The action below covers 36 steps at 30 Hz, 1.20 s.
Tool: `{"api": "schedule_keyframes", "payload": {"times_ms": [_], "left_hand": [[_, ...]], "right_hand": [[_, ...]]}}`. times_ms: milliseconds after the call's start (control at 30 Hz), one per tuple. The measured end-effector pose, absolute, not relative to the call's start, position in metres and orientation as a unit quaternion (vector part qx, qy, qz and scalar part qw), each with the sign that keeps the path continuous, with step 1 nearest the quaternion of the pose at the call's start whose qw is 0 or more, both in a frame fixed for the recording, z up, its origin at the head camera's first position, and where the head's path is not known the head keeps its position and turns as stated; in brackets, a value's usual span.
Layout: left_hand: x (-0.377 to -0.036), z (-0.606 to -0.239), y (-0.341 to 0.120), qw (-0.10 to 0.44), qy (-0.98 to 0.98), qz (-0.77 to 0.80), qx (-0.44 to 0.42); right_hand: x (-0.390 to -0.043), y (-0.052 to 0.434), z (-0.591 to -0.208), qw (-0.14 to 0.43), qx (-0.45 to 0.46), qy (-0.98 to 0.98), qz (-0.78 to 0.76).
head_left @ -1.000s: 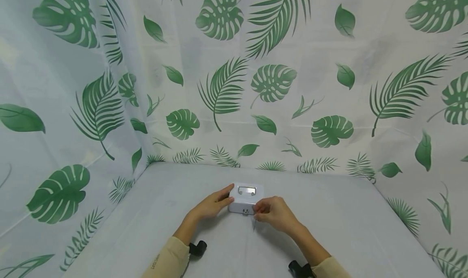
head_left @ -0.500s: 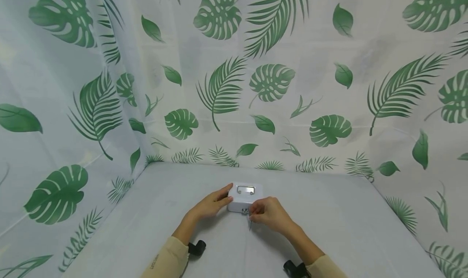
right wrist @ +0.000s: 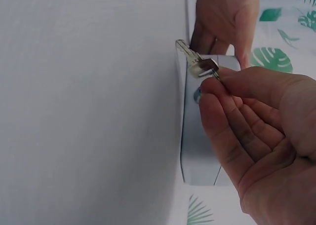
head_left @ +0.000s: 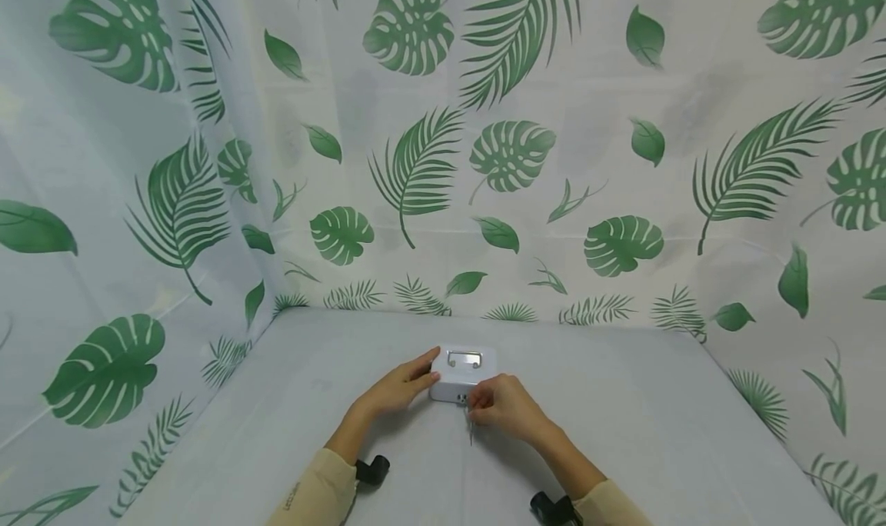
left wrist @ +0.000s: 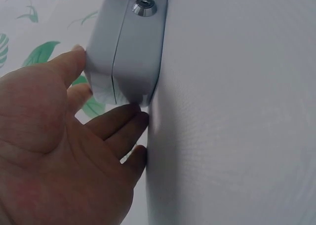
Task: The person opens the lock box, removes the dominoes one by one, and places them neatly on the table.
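Small white lockbox (head_left: 462, 372) mid-table, looks hard, light. Left hand (head_left: 399, 388) flat fingers steady its side. Right hand (head_left: 504, 409) pinches thin key (right wrist: 197, 63) by head.

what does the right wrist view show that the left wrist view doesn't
Only the right wrist view shows the right hand pinching a small silver key, beside the box front. Only the left wrist view shows the round keyhole plainly, with nothing in it. Both show the white lock box lying on the grey table with the left hand steadying its end.

Beige long sleeves (head_left: 314, 495), black wrist-mounted cameras (head_left: 372, 470) (small print on left sleeve).
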<state>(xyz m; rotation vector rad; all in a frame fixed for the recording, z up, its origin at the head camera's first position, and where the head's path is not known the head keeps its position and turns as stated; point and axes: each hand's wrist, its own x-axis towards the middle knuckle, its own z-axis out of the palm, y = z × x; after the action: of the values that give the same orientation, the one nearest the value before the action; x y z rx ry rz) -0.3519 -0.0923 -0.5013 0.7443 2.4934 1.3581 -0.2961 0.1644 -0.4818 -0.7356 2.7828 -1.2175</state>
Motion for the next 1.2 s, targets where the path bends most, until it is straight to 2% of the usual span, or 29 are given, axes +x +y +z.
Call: {"api": "schedule_keyframes", "payload": {"times_ms": [167, 1200], "left_hand": [[-0.352, -0.5, -0.092, 0.107, 0.841, 0.464, 0.255], [-0.353, -0.502, -0.093, 0.105, 0.842, 0.461, 0.259]], "right_hand": [[-0.298, 0.162, -0.483, 0.022, -0.231, 0.891, -0.391], [-0.297, 0.153, -0.483, 0.014, -0.221, 0.901, -0.373]]}}
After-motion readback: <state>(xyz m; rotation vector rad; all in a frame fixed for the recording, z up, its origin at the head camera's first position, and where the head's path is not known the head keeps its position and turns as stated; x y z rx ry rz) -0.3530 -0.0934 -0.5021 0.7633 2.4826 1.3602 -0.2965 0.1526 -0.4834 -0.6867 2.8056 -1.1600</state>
